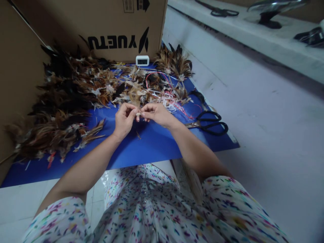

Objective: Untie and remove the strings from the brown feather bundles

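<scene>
My left hand point(124, 118) and my right hand point(157, 114) meet over the blue work surface, thumbs and fingertips pinched together. Between them is a small pale tuft point(138, 114), which looks like the base of a feather; the fingers cover most of it. A thin brown feather scrap point(138, 135) shows just below the hands. Beyond the fingertips lie loose brown and white feathers point(131, 84). Pink and white strings point(169, 101) tangle near my right hand. Black-handled scissors point(211, 123) rest to the right of my right wrist, their blades partly hidden by it.
Brown and black feather bunches point(58, 125) pile up on the left, and another bunch point(173, 62) stands at the back right. A small white digital clock point(142, 61) sits before a cardboard box point(113, 20). A pale wall point(253, 91) bounds the right side, below a ledge point(243, 25) holding tools.
</scene>
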Tool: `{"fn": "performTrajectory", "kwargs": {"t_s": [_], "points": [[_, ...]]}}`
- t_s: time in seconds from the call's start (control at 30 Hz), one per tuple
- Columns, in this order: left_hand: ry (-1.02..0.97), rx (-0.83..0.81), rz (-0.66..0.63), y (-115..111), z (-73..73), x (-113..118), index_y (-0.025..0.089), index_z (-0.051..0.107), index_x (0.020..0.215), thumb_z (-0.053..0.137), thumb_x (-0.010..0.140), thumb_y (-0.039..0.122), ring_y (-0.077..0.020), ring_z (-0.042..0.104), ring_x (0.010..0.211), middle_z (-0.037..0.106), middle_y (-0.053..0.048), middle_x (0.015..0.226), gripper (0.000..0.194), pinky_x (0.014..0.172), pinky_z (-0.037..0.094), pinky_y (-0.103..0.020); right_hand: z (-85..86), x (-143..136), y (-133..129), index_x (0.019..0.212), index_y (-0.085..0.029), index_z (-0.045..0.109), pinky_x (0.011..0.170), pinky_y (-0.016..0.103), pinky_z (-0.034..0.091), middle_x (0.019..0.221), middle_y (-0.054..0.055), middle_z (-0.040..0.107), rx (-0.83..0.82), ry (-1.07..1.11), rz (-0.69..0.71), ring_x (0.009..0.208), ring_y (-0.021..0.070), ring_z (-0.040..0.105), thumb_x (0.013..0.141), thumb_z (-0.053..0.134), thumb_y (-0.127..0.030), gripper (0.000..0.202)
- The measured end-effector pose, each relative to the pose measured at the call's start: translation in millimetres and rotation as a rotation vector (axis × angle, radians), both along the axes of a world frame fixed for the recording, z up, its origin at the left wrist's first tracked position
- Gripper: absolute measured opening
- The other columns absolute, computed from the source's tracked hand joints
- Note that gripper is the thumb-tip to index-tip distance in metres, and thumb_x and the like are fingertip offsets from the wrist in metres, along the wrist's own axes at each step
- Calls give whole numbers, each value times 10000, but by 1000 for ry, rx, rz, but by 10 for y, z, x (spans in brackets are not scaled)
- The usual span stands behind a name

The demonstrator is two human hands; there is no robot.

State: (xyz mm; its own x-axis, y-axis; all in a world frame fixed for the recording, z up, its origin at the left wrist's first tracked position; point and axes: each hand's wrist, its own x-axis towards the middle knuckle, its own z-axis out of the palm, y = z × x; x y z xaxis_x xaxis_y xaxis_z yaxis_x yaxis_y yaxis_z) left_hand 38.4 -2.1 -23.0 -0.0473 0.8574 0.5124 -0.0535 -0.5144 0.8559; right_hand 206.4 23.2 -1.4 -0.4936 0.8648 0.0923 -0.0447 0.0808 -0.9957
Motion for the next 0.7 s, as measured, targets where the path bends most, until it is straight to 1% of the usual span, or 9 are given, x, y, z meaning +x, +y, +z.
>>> {"fn": "performTrajectory", "kwargs": {"t_s": [0.1, 0.2, 0.27, 0.37, 0.43, 0.6, 0.7], "points": [[-4, -17, -23, -1, -4, -3, 190, 580, 815, 773, 817, 474, -91, 595, 497, 654, 22, 658, 343, 504, 512, -224, 22, 22, 12, 781, -144, 660, 528, 214, 424, 609, -44, 612, 120, -61, -21, 523, 65, 530, 729, 729, -263, 148], [-12, -36, -36, 1, -6, -5, 192, 590, 821, 779, 812, 472, -93, 597, 499, 653, 24, 653, 337, 509, 516, -227, 42, 51, 21, 767, -145, 660, 529, 215, 396, 608, -42, 598, 237, -114, -50, 524, 61, 499, 747, 724, -276, 147], [-20, -38, -46, 2, -4, -4, 192, 598, 818, 787, 807, 460, -92, 599, 499, 661, 23, 663, 327, 505, 517, -226, 51, 76, 22, 789, -145, 663, 539, 220, 398, 615, -39, 594, 283, -133, -47, 536, 68, 501, 774, 706, -288, 150], [-35, -38, -65, 5, -1, -6, 190, 609, 813, 799, 799, 439, -91, 603, 498, 665, 22, 666, 314, 497, 516, -222, 65, 114, 20, 846, -145, 667, 560, 230, 417, 627, -29, 597, 314, -148, -15, 569, 88, 538, 820, 658, -292, 150], [-45, -47, -72, 7, 1, -10, 189, 613, 811, 806, 791, 445, -92, 603, 496, 670, 19, 671, 321, 495, 518, -224, 77, 134, 17, 866, -147, 670, 571, 234, 418, 635, -25, 603, 330, -159, -20, 588, 95, 548, 831, 655, -308, 165], [-62, -81, -88, 5, 18, -19, 183, 624, 806, 825, 764, 462, -86, 600, 494, 684, 10, 685, 346, 502, 516, -219, 108, 157, 6, 830, -144, 667, 575, 239, 393, 680, -15, 621, 362, -161, -87, 588, 84, 505, 799, 720, -368, 232], [-76, -98, -105, 1, 36, -16, 180, 631, 805, 848, 740, 447, -87, 598, 491, 676, 10, 664, 350, 498, 510, -215, 115, 154, 0, 831, -149, 661, 577, 240, 400, 667, -21, 612, 364, -135, -75, 588, 88, 520, 810, 707, -367, 224]]}}
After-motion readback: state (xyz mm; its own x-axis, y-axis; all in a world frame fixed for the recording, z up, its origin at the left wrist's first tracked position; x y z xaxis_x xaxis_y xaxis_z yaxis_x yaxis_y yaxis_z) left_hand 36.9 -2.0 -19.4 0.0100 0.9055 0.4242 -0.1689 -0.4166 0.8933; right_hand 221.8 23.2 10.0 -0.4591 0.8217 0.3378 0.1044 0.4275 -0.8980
